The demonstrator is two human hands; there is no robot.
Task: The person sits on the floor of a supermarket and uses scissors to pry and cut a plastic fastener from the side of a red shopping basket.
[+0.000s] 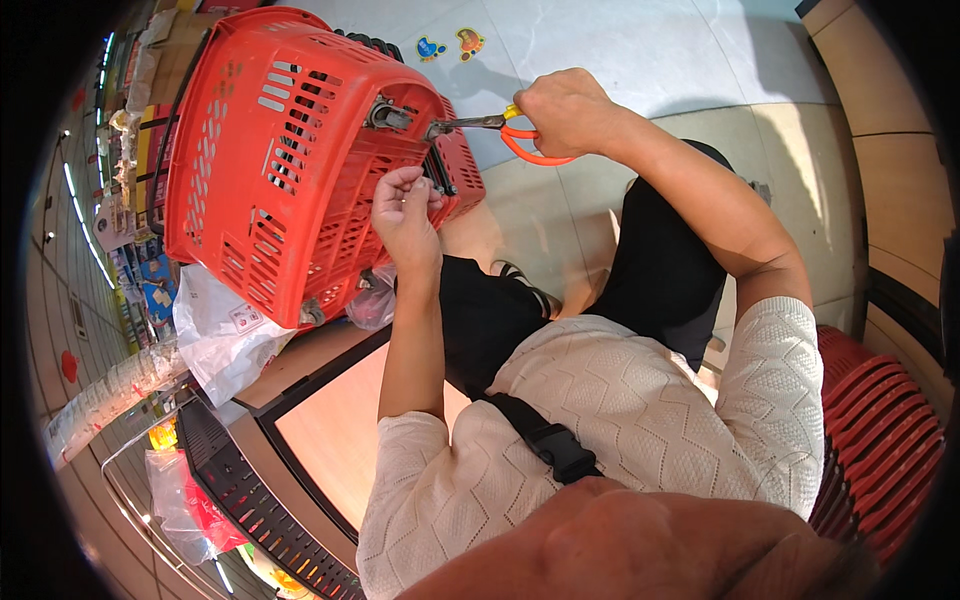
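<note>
The red basket (250, 190) lies tipped over, in front of the person and a little to the left, with its underside and a grey wheel (388, 114) turned toward the person's hands. The right hand (570, 108) is closed around the orange and yellow handles of a pair of scissors (490, 122); the blades point left into the basket's underside, near that wheel, though I can't tell what they touch. The left hand (405, 208) is just below the scissors, close against the basket's underside, fingers curled toward the thumb; whether it pinches anything I can't tell. A white plastic bag (215, 345) lies beside the basket. Two footprint stickers (470, 43) mark the tiled floor (640, 45), and stacked red baskets (885, 440) stand at the person's right.
</note>
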